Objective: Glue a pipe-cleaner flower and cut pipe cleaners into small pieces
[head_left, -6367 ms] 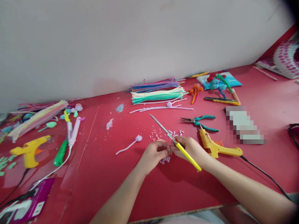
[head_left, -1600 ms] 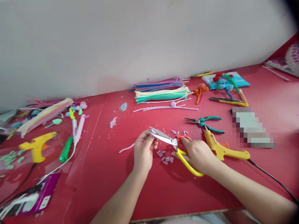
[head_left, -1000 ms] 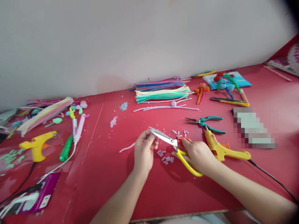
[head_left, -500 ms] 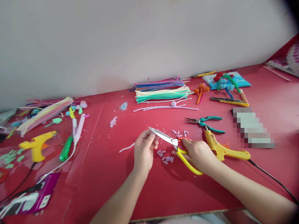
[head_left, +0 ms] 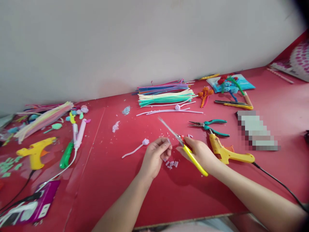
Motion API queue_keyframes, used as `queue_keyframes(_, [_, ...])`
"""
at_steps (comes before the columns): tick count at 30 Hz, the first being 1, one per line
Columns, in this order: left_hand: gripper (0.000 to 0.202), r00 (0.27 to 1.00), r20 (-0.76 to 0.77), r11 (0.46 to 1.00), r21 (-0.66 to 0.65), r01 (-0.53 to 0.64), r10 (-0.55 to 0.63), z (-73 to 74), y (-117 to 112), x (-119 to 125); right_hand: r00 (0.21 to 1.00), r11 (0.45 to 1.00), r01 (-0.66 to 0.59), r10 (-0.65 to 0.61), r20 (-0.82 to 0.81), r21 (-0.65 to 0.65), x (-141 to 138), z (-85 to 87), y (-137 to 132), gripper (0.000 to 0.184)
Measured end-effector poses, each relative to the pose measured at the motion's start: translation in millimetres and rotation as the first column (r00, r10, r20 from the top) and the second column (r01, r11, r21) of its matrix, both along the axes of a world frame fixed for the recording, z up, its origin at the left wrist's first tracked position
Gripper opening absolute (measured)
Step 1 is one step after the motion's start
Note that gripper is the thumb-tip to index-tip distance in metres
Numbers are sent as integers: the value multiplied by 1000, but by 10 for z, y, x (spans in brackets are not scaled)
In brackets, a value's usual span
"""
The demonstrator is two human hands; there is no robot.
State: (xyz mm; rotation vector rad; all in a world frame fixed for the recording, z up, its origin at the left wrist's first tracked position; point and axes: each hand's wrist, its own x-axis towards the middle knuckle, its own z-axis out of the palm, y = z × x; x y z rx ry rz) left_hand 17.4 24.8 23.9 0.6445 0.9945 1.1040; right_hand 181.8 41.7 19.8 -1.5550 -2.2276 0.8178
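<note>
My left hand (head_left: 155,154) is closed in a pinch, and a small lilac bit, likely pipe cleaner, shows at its fingertips; most of it is hidden. My right hand (head_left: 201,154) grips yellow-and-red-handled scissors (head_left: 195,160), their blades pointing up and left, blurred by motion. Short cut lilac pieces (head_left: 172,164) lie on the red table between my hands. Left of my left hand rests a lilac pipe cleaner stem (head_left: 132,151) with a fluffy ball at its end.
Bundles of pipe cleaners (head_left: 167,97) lie against the wall. Teal-handled pliers (head_left: 205,124) and a yellow glue gun (head_left: 227,153) are beyond my right hand, near a blurred phone-like slab (head_left: 260,132). Another yellow glue gun (head_left: 36,151) and a purple box (head_left: 49,196) are at left.
The scissors have come away from my left fingertips and their blades have swung upward. My left hand has shifted right, uncovering the fluffy end of the lilac stem.
</note>
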Motion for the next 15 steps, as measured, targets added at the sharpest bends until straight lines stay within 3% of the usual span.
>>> queue_keyframes(4, [14,976,-49,977,-36,210,-212,-19,-39,31,933,985,-12,-51,-357,-172,-2,75,-7,15])
queue_keyframes(6, [16,955,-81,958,-53,281,-285,-24,-51,39,887,964,-72,-55,-458,-255,10,121,-13,15])
queue_keyframes(10, [17,928,-131,937,-79,340,-348,-23,-55,44,880,917,-119,-81,-468,-381,25,188,-22,15])
queue_keyframes(15, [18,909,-274,948,-43,316,-315,-28,-61,37,927,960,0,-105,-360,-280,2,177,-32,11])
